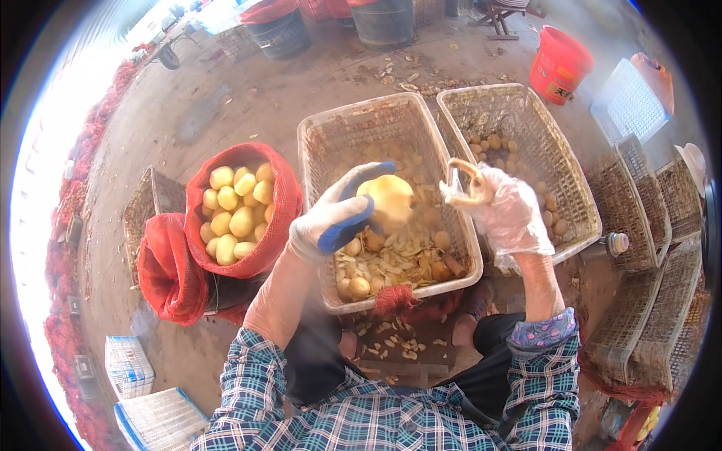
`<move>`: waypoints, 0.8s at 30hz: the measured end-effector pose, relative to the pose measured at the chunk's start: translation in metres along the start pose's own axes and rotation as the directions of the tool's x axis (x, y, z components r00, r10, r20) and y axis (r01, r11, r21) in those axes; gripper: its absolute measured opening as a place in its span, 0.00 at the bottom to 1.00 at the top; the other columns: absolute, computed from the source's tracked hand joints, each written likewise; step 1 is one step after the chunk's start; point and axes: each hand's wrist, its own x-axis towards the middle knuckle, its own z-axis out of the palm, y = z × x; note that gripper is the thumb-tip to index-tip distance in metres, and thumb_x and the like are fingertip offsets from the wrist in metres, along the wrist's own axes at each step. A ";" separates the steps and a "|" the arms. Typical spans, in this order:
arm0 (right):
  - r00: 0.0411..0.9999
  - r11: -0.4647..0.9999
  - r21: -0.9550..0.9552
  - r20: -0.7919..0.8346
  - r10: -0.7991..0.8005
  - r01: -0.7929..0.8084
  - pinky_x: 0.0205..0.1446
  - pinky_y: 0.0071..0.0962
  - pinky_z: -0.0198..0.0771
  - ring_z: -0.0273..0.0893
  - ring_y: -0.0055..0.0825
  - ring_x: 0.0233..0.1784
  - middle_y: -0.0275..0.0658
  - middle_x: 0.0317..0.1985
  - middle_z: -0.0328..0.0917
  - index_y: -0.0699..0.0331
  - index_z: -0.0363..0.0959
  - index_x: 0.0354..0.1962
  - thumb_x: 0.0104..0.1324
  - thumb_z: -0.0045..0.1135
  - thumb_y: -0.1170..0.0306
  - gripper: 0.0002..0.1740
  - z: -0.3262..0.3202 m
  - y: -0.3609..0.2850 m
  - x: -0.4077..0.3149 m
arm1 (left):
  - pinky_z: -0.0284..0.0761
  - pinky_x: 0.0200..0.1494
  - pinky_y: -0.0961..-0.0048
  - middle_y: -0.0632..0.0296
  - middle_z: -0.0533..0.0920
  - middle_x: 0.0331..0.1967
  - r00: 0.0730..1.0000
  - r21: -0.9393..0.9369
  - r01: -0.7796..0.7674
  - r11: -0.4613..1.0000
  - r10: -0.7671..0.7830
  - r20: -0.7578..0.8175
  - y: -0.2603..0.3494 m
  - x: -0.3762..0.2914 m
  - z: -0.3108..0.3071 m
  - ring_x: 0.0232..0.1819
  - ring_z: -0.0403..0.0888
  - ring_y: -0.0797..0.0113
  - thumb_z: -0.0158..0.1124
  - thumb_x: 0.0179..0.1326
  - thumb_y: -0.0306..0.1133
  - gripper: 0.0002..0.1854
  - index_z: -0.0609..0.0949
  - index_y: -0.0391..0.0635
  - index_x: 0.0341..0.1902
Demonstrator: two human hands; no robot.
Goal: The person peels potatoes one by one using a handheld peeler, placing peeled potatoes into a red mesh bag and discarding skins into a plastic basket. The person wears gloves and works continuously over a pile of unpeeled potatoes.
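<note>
My left hand [338, 214], in a white knit glove with blue coating, grips a pale yellow, largely peeled potato [389, 198]. In my right hand [510, 208], under a clear plastic glove, is a peeler [467, 183] with a loop-shaped tan handle. The two hands are apart, both over a plastic crate [361, 110] or its right edge. Below them in this crate lie potato peels [403, 253] and several unpeeled potatoes [359, 287]. A blur of mist veils part of the crate's inside.
To the left, a red mesh sack [287, 186] holds peeled potatoes [242, 221]. A second crate [569, 163] with small potatoes stands to the right. Stacked crates [637, 304] line the far right. A red bucket [560, 65] and dark tubs [383, 22] stand farther back.
</note>
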 end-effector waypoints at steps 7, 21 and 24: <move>0.987 0.963 0.240 0.132 0.094 -0.123 0.41 0.30 0.74 0.79 0.33 0.33 0.42 0.31 0.79 0.64 0.78 0.45 0.57 0.77 0.56 0.26 0.018 -0.025 0.008 | 0.77 0.40 0.71 0.53 0.78 0.62 0.989 -0.151 -0.097 0.984 0.079 -0.123 -0.012 -0.004 -0.020 0.54 0.82 0.61 0.67 0.64 0.52 0.41 0.66 0.42 0.74; 0.902 0.917 0.224 0.211 -0.376 0.330 0.38 0.40 0.75 0.82 0.46 0.33 0.41 0.29 0.81 0.60 0.79 0.34 0.56 0.75 0.60 0.16 0.032 -0.080 0.019 | 0.78 0.54 0.70 0.58 0.79 0.58 0.968 0.029 -0.082 0.996 0.086 -0.236 -0.002 -0.012 -0.025 0.57 0.80 0.69 0.60 0.73 0.38 0.26 0.69 0.44 0.71; 0.902 0.928 0.086 0.216 -0.373 0.363 0.42 0.39 0.72 0.80 0.42 0.33 0.38 0.29 0.80 0.54 0.80 0.34 0.56 0.71 0.62 0.11 0.044 -0.078 0.020 | 0.77 0.60 0.68 0.55 0.80 0.57 0.971 0.135 -0.087 0.987 0.114 -0.209 0.000 -0.020 -0.025 0.58 0.81 0.65 0.58 0.73 0.44 0.28 0.70 0.39 0.69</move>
